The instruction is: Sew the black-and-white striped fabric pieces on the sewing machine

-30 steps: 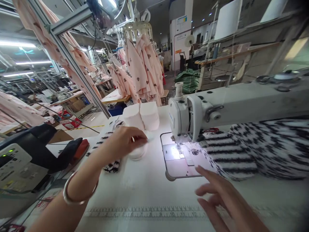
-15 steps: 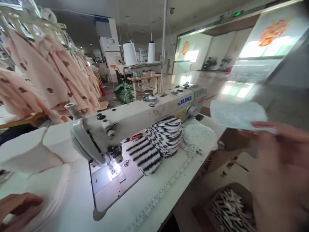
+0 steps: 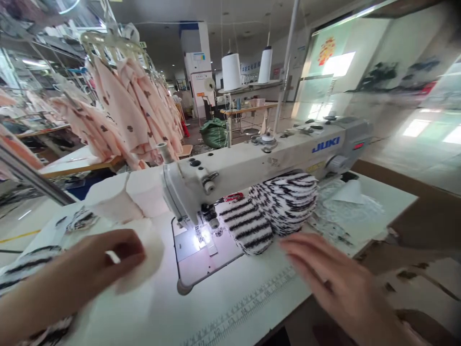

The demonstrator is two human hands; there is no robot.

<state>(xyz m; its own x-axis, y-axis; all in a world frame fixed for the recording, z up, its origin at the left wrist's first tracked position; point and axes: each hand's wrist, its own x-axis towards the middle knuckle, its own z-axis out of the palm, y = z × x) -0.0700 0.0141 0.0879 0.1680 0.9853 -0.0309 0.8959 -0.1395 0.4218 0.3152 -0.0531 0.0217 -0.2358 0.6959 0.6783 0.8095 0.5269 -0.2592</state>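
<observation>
flanking the sewing machine (image 3: pixel 245 166), right hand (image 3: pixel 331 281) open near table edge (image 3: pixel 283 311), left hand (image 3: pixel 115 254) grip unclear

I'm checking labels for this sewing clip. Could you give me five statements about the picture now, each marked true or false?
1. The right hand is near the black-and-white striped piece. True.
2. The left hand wears a glove. False: the left hand is bare.
3. The light at the needle is off. False: the needle light is glowing.
4. Two white thread cones stand behind the sewing machine. True.
5. The hanging garments are plain green. False: they are pink with dark spots.
</observation>
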